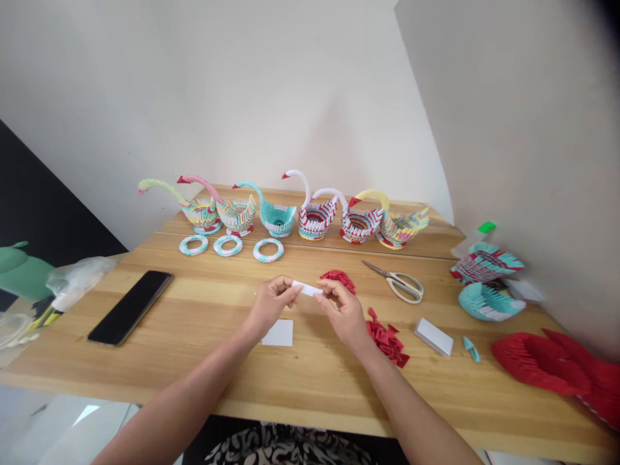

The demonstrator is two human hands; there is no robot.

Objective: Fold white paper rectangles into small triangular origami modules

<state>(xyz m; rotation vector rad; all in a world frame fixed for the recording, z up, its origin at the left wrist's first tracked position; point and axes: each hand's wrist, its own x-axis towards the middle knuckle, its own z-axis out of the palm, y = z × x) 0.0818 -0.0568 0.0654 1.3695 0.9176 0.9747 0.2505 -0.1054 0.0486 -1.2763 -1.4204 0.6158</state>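
Between my two hands, just above the table, is a narrow strip of folded white paper [308, 289]. My left hand [275, 300] pinches its left end between thumb and fingers, and my right hand [343, 310] pinches the right end. Below my left wrist a white paper rectangle [278, 333] lies flat on the wood. A heap of small folded red paper pieces [387, 339] lies by my right wrist. Just beyond my right hand sits another red pile [340, 279], partly hidden by my fingers.
Several paper swans [317, 219] line the table's back, with three paper rings [268, 250] before them. A black phone [130, 307] lies left. Scissors [400, 281], a white paper stack [434, 336], a turquoise paper piece [471, 349], turquoise bowl shape [489, 302] and red folded-paper shape [537, 361] are right.
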